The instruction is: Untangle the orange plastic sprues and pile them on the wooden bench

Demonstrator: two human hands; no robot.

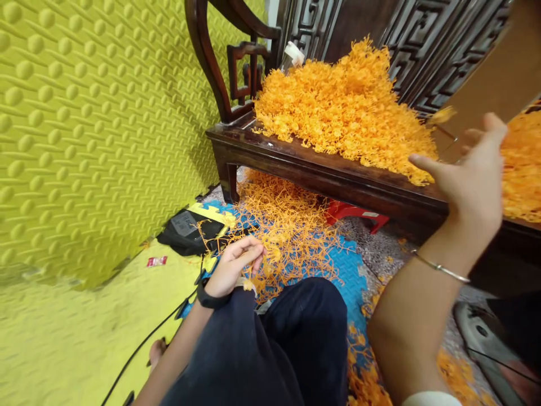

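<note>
My left hand point(239, 259), with a black band at the wrist, is over my lap. Its thumb and fingers pinch at a light orange plastic flower piece point(276, 246), which overlaps the strands behind it. My right hand point(475, 175), wearing a thin bangle, is raised at the right with fingers spread and nothing in them. Left of its fingertips, a blurred orange flower piece point(442, 116) appears in the air, apart from the hand. Behind it, a big heap of orange plastic flower pieces point(342, 101) covers the dark wooden bench point(304, 155).
Thin orange stems point(291, 225) lie piled on the blue foam mat point(349, 265). Beneath the bench is a red stool point(357, 213). A black bag point(186, 228) and a red wrapper point(156, 261) are at left, near the yellow padded wall point(105, 124). More orange pieces point(524, 163) sit far right.
</note>
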